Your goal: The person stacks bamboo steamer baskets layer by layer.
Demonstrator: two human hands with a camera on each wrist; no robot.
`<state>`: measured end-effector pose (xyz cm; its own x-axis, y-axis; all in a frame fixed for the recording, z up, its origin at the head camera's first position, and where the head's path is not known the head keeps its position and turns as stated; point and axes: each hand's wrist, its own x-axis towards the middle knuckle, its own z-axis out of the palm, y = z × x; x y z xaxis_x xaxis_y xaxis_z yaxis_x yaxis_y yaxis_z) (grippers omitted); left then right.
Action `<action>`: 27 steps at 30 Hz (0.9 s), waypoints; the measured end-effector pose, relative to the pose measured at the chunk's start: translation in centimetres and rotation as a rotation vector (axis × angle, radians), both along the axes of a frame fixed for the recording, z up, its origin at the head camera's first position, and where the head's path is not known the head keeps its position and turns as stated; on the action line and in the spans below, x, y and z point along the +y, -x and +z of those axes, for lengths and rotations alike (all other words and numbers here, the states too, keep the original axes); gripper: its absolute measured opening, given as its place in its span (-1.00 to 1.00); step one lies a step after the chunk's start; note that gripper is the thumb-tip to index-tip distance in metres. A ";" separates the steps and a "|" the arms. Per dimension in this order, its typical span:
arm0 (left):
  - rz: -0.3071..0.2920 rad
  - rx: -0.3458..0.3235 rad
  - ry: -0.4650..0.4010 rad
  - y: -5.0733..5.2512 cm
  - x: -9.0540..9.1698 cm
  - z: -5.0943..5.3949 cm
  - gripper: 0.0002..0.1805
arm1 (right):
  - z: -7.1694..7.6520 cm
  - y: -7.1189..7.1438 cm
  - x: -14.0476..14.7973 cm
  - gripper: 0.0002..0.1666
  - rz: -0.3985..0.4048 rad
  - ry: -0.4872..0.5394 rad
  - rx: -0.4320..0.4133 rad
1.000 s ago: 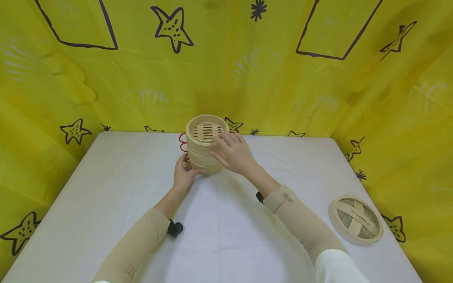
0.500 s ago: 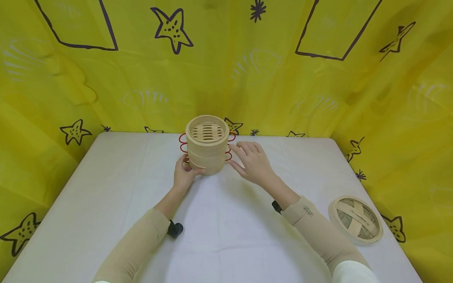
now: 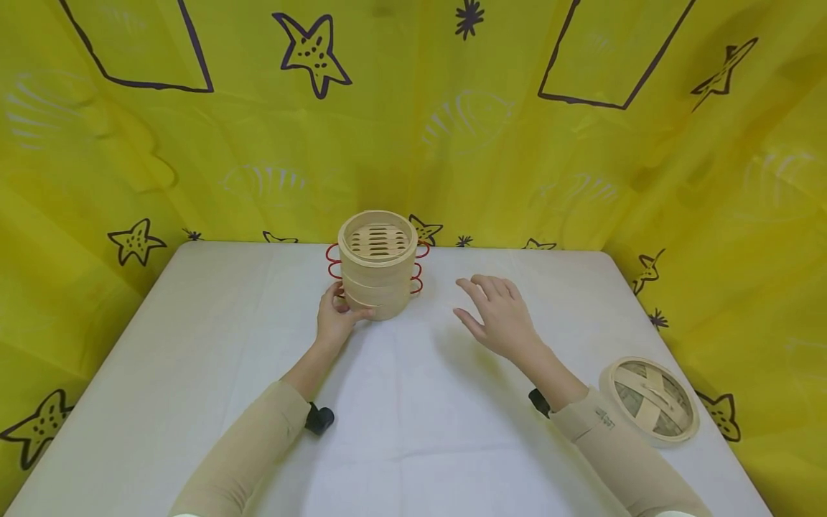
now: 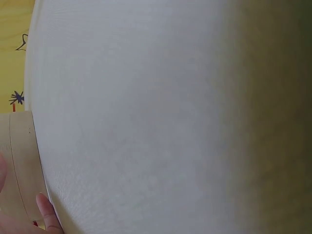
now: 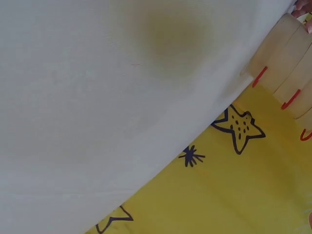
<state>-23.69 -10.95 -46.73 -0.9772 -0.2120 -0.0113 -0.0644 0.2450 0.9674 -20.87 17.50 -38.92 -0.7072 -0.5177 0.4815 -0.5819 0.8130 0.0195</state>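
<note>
A stack of round bamboo steamer baskets (image 3: 377,276) stands upright near the back of the table, its slatted top tier uncovered. Red loop handles (image 3: 423,249) stick out on both sides. Low on the stack's left, my left hand (image 3: 334,322) grips the bottom tier, thumb across the front; the fingers behind are partly hidden. The left wrist view catches the steamer's side wall (image 4: 23,165) at its left edge. My right hand (image 3: 500,316) is in the air right of the stack, fingers spread and touching nothing. In the right wrist view, the tiers (image 5: 285,53) appear at upper right.
A round bamboo lid (image 3: 649,398) with crossed strips lies at the table's right side, near my right forearm. White cloth covers the table (image 3: 400,445). Yellow curtains (image 3: 388,108) with starfish drawings hang behind and at the sides.
My right hand has drawn away from the steamer's top rim, moving right and towards me. The left hand and the stack have stayed in place.
</note>
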 end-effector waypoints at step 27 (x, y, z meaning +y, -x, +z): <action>0.006 0.000 0.006 0.1 -0.1 -0.2 -0.07 | -1.3 -5.0 8.8 -0.41 -0.241 0.050 -0.078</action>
<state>-23.79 -11.02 -46.93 -0.9760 -0.2177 -0.0095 -0.0654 0.2508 0.9658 -15.85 26.28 -40.25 -0.8436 -0.3063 0.4411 -0.3690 0.9273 -0.0619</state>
